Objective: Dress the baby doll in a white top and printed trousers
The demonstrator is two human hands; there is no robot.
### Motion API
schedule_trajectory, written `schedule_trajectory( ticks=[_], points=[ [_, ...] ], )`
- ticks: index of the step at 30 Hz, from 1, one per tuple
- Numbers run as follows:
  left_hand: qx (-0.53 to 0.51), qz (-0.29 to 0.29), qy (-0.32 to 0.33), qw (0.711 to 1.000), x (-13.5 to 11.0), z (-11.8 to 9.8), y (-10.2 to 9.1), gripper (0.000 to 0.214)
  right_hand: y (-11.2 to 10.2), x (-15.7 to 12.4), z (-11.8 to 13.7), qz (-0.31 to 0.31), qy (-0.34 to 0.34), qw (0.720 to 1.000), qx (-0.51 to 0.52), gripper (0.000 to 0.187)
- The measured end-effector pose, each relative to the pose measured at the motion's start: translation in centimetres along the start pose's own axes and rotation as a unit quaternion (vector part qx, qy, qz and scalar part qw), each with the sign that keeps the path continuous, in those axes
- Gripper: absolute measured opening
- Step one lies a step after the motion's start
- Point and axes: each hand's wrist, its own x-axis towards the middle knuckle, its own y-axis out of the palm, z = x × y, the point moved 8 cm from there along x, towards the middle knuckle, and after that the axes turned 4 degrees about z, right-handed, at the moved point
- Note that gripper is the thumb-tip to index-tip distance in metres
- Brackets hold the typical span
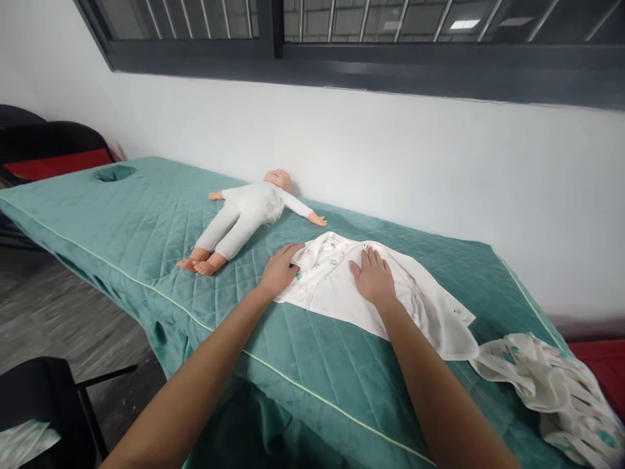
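Note:
A white baby top (342,296) with small green and pink prints lies spread on the green quilted bed cover (312,384). At its left edge is my left hand (282,270), its fingers resting over the cloth; the fingertips are partly hidden by a fold. My right hand (374,277) lies flat on the middle of the garment, fingers stretched out. Beyond my left hand, a baby doll (249,208) in a white body suit lies on its back with its arms spread, its head near the wall.
A crumpled printed baby garment (561,391) lies at the right end of the bed. The white wall (439,169) and barred window (371,19) border the far side. A black chair (43,410) stands at lower left, and red-seated chairs (58,163) stand past the bed's left end.

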Motion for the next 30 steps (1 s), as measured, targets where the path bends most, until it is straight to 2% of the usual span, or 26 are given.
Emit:
schedule_trajectory(
  ticks=[3,6,11,14,18,21,24,27,30],
  points=[
    [0.018,-0.002,-0.035,0.999,1.6,0.3,-0.2,0.042,0.0,-0.1,0.1,0.002,-0.001,1.000,-0.002,0.071],
    [0.018,-0.032,-0.080,0.996,3.4,1.6,-0.9,0.023,0.0,-0.2,0.2,0.000,-0.004,1.000,-0.005,0.070],
    [0.072,-0.097,-0.168,0.978,6.0,5.1,-2.6,0.036,0.1,-0.2,0.2,-0.002,-0.002,1.000,-0.014,0.069],
    [0.111,-0.113,-0.199,0.967,6.9,6.4,-3.0,0.030,0.2,-0.2,0.2,-0.003,-0.002,1.000,-0.020,0.069],
    [0.143,-0.115,-0.217,0.959,7.3,7.0,-2.8,0.022,0.3,-0.1,0.1,-0.002,0.002,1.000,-0.027,0.069],
    [0.151,-0.123,-0.225,0.955,7.2,6.9,-3.0,0.023,0.3,-0.1,0.1,0.001,0.003,1.000,-0.030,0.069],
    [0.136,-0.157,-0.212,0.955,6.6,6.0,-3.7,0.030,0.2,-0.3,0.3,0.006,0.004,1.000,-0.030,0.070],
    [0.103,-0.183,-0.150,0.966,5.2,4.0,-4.1,0.029,0.1,-0.7,0.8,0.014,-0.003,1.000,-0.024,0.071],
    [0.072,-0.159,-0.052,0.983,2.5,0.9,-3.5,0.023,0.1,-1.4,1.8,0.022,-0.044,0.999,-0.010,0.072]
  ],
)
